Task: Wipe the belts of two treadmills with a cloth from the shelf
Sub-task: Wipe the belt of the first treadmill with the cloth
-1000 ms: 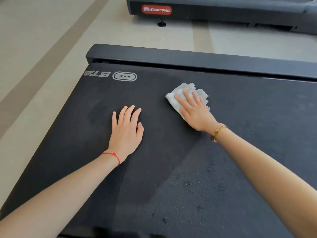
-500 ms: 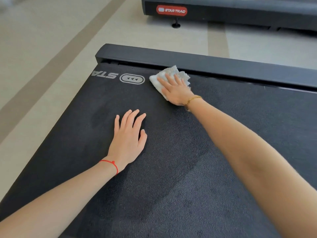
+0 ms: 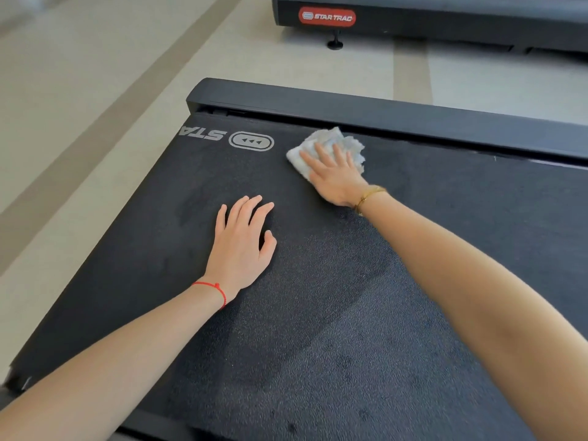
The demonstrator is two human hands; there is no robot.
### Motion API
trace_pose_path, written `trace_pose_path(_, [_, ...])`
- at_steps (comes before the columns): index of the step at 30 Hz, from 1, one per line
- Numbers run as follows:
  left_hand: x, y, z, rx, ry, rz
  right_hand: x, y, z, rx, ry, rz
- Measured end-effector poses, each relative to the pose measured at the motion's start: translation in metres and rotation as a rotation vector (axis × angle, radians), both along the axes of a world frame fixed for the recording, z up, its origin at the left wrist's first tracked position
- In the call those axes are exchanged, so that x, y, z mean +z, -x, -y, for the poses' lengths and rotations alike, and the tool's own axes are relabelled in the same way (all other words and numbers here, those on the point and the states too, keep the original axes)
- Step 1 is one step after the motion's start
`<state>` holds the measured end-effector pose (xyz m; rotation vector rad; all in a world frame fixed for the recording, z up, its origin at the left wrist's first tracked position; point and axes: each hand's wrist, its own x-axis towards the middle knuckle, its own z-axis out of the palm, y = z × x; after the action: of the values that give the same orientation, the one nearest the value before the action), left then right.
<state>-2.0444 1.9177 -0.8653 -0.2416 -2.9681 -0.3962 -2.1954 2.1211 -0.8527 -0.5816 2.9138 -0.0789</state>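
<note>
The black textured treadmill belt (image 3: 366, 313) fills most of the view, with a grey logo near its far left corner. A crumpled white cloth (image 3: 331, 144) lies on the belt close to the far side rail. My right hand (image 3: 334, 173) presses flat on the cloth with straight fingers. My left hand (image 3: 241, 243) rests flat on the belt, fingers spread, a little nearer and to the left of the cloth. A darker damp streak runs across the belt's middle.
The black side rail (image 3: 381, 113) borders the belt's far edge. A second treadmill (image 3: 445, 20) with a red Star Trac badge stands beyond on the beige floor (image 3: 95, 90). Floor strips run along the left side.
My right hand slid the cloth from mid-belt up toward the far rail and left, then slightly back right. My left hand stayed planted on the belt.
</note>
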Motion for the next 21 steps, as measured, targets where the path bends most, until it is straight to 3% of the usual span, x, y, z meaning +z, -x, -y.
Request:
trace_pose_path(3, [0.002, -0.003, -0.001, 0.011, 0.012, -0.019, -0.007, -0.028, -0.017, 0.111, 0.052, -0.051])
trace_pose_path(8, [0.007, -0.018, 0.000, 0.018, 0.109, 0.019, 0.004, -0.030, -0.077, -0.189, 0.063, 0.053])
trace_pose_path(10, [0.009, -0.029, 0.005, 0.015, 0.129, 0.048, 0.004, -0.046, -0.076, -0.192, 0.028, 0.059])
trace_pose_path(17, [0.013, -0.068, 0.020, -0.083, 0.215, 0.071, 0.014, -0.166, -0.052, 0.081, -0.012, 0.093])
trace_pose_path(21, [0.011, -0.070, 0.018, -0.049, 0.153, 0.027, 0.016, -0.252, -0.035, 0.251, -0.005, 0.080])
